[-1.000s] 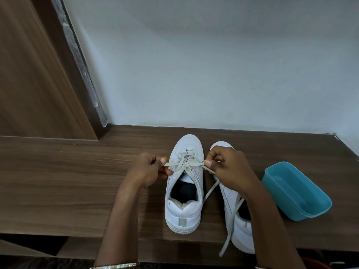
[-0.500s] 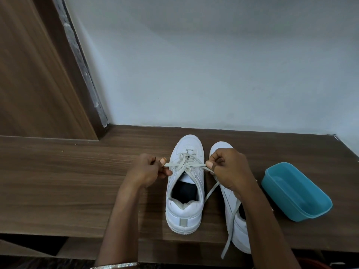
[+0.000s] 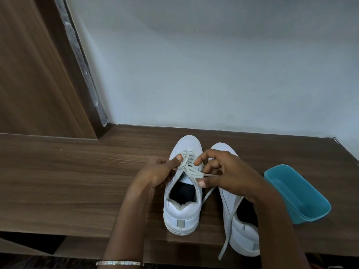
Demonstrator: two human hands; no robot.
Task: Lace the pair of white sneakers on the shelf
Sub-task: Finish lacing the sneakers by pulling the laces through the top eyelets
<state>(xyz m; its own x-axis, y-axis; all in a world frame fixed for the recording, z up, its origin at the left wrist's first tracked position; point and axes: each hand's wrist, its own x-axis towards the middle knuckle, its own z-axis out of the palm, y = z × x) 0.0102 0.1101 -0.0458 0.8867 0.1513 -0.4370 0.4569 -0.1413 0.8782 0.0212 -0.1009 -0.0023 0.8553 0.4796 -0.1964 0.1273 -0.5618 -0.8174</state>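
Two white sneakers stand side by side on the brown wooden shelf (image 3: pixel 77 181), toes toward the wall. The left sneaker (image 3: pixel 181 210) has a grey-white lace (image 3: pixel 187 166) crossed through its eyelets. My left hand (image 3: pixel 159 171) grips the lace at the shoe's left side, thumb up against it. My right hand (image 3: pixel 225 171) pinches the other lace end over the tongue, its index finger raised. That lace end trails down between the shoes to the shelf's front edge. The right sneaker (image 3: pixel 240 235) is partly hidden under my right forearm.
A turquoise plastic tub (image 3: pixel 297 193) lies tilted at the right of the shelf, close to the right sneaker. A pale wall rises behind the shelf. A wooden panel (image 3: pixel 35 74) stands at the left. The shelf's front edge runs just below the shoe heels.
Both hands moved in over the laces of the left sneaker. My right hand opened its index finger and shifted its pinch lower on the lace. The shoes stayed put.
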